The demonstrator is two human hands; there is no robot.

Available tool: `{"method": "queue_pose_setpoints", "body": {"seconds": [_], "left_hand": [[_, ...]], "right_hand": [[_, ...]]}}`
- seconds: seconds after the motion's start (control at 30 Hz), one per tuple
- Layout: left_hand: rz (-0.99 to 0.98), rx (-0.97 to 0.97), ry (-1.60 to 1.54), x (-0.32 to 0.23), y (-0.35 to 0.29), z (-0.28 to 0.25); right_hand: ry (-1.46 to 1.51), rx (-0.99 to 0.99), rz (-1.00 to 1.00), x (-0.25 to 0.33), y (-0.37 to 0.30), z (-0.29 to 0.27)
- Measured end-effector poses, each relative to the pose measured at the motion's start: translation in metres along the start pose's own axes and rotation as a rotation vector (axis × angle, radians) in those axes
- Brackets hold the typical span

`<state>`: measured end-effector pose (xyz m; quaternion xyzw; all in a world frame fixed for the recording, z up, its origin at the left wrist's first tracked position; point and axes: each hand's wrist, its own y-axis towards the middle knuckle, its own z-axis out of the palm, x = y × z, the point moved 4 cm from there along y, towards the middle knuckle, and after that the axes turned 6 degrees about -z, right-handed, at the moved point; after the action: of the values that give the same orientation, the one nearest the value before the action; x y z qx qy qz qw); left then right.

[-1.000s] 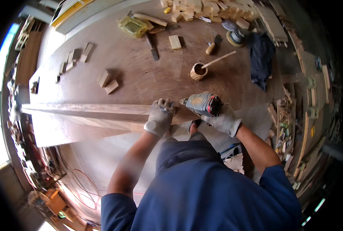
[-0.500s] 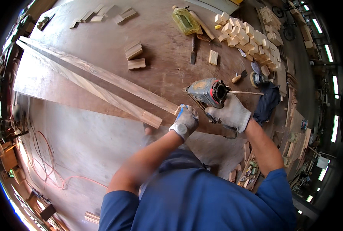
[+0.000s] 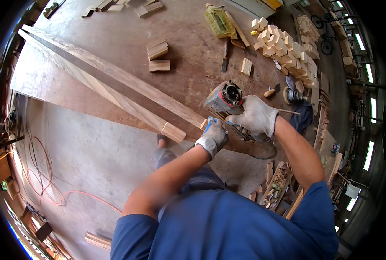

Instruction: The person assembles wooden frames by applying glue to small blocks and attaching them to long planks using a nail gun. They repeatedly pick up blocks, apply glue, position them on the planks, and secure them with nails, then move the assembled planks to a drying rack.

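My gloved right hand point(image 3: 258, 116) grips a worn grey and black power tool point(image 3: 222, 100) that looks like a nail gun, with a red ring round its capped head. It is tilted over the table's near edge, and my palm hides its handle. My left hand point(image 3: 214, 135), gloved too, is closed at the near end of a long wooden strip point(image 3: 141, 86); a narrow blue piece point(image 3: 209, 124) shows at its fingers, too small to name. Beside it lies a second wooden strip point(image 3: 110, 96), with a pale line across it near its end.
On the brown table point(image 3: 193, 52) are stacked wood pieces point(image 3: 159, 65), a yellowish plastic bottle point(image 3: 219, 21), a chisel point(image 3: 224, 56) and a pile of pale blocks point(image 3: 284, 47). A wooden-handled tool point(image 3: 270, 92) and a sander point(image 3: 292, 95) lie right. A red hose point(image 3: 84, 193) crosses the floor.
The power tool has shifted slightly left and turned, its head tipping upward. My right hand has moved left with it. The left hand stays at the strip's end; the whole view has shifted slightly.
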<state>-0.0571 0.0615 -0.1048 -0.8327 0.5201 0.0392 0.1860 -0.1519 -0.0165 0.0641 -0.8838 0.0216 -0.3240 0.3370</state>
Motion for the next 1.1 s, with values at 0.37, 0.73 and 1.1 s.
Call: {"method": "queue_pose_setpoints", "body": {"seconds": [0.37, 0.73, 1.1], "left_hand": [[-0.139, -0.149, -0.141, -0.008, 0.013, 0.039], [-0.06, -0.136, -0.108, -0.004, 0.006, 0.016], [-0.188, -0.244, -0.472, -0.007, 0.022, 0.062]], "right_hand": [[-0.019, 0.327, 0.279, 0.013, 0.046, 0.002], [-0.255, 0.469, 0.21, 0.032, 0.082, 0.002], [-0.309, 0.518, 0.191, 0.042, 0.09, 0.007]]}}
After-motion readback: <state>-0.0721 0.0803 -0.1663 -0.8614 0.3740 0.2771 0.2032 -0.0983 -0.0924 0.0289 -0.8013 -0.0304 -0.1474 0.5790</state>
